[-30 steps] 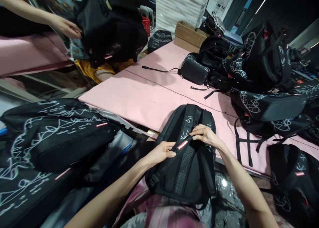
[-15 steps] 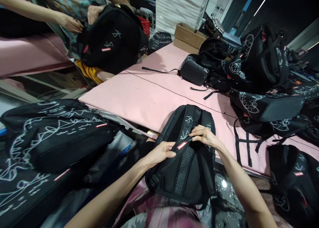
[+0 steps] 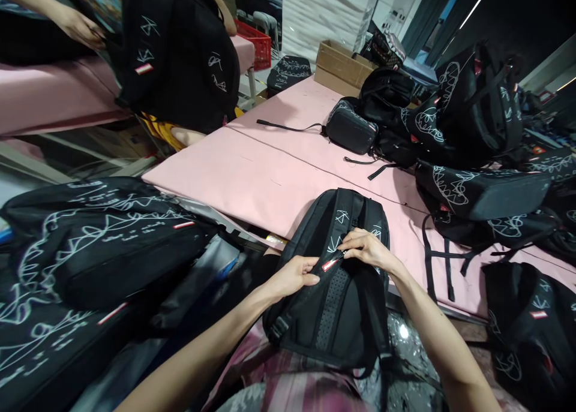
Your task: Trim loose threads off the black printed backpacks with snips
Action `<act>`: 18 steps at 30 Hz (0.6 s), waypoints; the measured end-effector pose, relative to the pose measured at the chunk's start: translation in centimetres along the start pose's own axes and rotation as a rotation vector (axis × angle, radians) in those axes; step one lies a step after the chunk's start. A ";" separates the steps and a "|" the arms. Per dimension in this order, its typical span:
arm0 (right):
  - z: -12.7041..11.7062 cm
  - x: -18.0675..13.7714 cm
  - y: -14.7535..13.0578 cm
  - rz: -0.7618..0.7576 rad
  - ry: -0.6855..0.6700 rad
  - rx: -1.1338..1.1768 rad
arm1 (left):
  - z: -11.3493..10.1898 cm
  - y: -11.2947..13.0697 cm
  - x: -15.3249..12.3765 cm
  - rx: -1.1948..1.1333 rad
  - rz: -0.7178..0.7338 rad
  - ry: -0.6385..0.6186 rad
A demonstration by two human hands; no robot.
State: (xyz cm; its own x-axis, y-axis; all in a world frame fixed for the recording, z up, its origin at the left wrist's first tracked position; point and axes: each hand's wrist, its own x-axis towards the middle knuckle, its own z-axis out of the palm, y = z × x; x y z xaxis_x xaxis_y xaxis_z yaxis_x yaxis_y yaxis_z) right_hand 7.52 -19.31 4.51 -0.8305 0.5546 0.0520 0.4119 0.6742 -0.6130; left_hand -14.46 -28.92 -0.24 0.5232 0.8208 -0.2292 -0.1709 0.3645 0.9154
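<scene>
A black backpack [image 3: 355, 316] leans against the pink table edge in front of me, its back panel and shoulder straps facing up. White scribbles and a red-and-white label [image 3: 329, 265] mark its left strap. My left hand [image 3: 294, 276] pinches the outer edge of that strap beside the label. Just above the label, my right hand [image 3: 362, 246] has its fingertips closed on the strap's inner edge. Whether a small part sits between those fingertips is too fine to make out.
The pink table [image 3: 216, 166] bears a pile of black backpacks [image 3: 486, 190] at right and a cardboard box [image 3: 339, 70]. More bags [image 3: 112, 244] lie at my left; another backpack [image 3: 535, 328] is at lower right. Across the table, a co-worker's hand [image 3: 81, 28] holds a backpack [image 3: 189, 58].
My right hand has shifted slightly left and down along the strap; my left hand stays put. The co-worker's backpack has swung left and turned, showing both straps.
</scene>
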 end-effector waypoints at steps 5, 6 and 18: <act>0.0 0.0 0.2 0.013 -0.005 0.028 | 0.1 0.0 0.1 0.012 0.008 -0.010; 0.2 0.1 0.0 0.001 -0.013 0.017 | 0.1 -0.1 0.1 0.016 0.015 -0.008; -0.7 -0.2 -1.7 -0.009 0.024 -0.151 | 0.1 0.0 0.0 0.053 0.028 -0.011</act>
State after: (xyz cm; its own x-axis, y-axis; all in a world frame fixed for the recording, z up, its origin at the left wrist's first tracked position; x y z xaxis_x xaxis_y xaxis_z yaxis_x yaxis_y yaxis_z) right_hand 7.22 -20.27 6.09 -0.8262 0.5581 0.0770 0.4572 0.7441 -0.4871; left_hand -14.37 -28.90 -0.20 0.5277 0.8256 -0.1998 -0.1413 0.3172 0.9378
